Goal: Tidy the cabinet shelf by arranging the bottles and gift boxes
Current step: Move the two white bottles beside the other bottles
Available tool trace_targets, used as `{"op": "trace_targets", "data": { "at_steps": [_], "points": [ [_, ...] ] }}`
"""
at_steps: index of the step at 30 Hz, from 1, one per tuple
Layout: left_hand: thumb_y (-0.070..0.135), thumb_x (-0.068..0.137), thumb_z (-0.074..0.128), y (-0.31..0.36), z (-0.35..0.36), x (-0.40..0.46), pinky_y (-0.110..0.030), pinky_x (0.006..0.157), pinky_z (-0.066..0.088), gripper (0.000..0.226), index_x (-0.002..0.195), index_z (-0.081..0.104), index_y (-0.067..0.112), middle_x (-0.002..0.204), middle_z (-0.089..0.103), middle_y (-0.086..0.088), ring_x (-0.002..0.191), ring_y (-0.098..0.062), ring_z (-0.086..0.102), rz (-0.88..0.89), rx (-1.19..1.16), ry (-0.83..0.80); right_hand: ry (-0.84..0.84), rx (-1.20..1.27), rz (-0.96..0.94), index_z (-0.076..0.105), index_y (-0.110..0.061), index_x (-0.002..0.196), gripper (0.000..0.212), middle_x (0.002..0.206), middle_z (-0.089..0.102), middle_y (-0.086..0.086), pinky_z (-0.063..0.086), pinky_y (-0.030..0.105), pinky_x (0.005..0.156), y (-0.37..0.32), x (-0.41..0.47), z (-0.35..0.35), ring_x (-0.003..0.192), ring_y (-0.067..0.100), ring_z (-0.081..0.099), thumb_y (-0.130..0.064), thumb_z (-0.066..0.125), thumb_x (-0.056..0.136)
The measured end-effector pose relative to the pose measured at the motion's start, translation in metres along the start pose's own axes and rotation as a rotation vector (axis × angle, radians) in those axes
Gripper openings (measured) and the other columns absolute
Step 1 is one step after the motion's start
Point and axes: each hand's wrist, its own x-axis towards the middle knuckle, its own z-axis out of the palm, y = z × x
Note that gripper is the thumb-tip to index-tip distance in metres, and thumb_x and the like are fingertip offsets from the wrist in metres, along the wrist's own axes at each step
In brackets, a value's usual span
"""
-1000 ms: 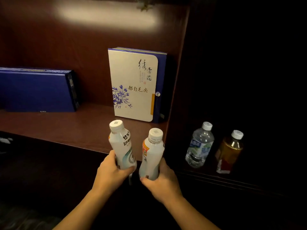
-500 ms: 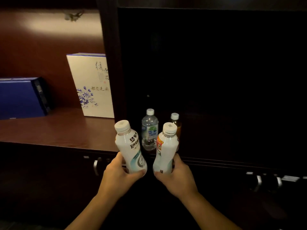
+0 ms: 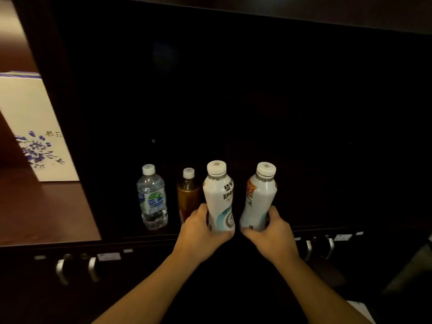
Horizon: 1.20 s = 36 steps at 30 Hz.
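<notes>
My left hand [image 3: 198, 232] grips a white milk-drink bottle [image 3: 218, 195] by its lower half, held upright. My right hand [image 3: 272, 235] grips a second white bottle [image 3: 258, 195] with an orange label, also upright, just right of the first. Both are held at the front edge of the dark right compartment. Inside that compartment stand a clear water bottle [image 3: 152, 197] and a brown tea bottle [image 3: 188, 195], the latter partly behind my left hand. A cream gift box [image 3: 35, 127] with blue flowers stands on the left shelf.
A dark vertical divider [image 3: 58, 113] separates the lit left shelf [image 3: 42, 213] from the unlit right compartment. Metal door handles [image 3: 77, 268] sit below the shelf on the left and further handles [image 3: 319, 247] on the right. The compartment's back is too dark to see.
The view has swung right: the gift box slid to the left edge and the blue box left the frame. Both held bottles now sit in front of the dark compartment, right of the standing bottles.
</notes>
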Motion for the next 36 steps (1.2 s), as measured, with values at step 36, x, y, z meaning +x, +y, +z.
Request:
{"op": "trace_targets", "data": {
  "at_steps": [36],
  "points": [
    [0.046, 0.072, 0.083, -0.018, 0.090, 0.075, -0.037, 0.094, 0.053, 0.080, 0.137, 0.040, 0.028, 0.129, 0.051, 0.003, 0.116, -0.017, 0.056, -0.095, 0.061, -0.032, -0.003, 0.014, 0.076, 0.045, -0.032, 0.126, 0.070, 0.102, 0.062, -0.012, 0.053, 0.029, 0.077, 0.076, 0.075, -0.003, 0.095, 0.012, 0.063, -0.033, 0.085, 0.068]
  ]
}}
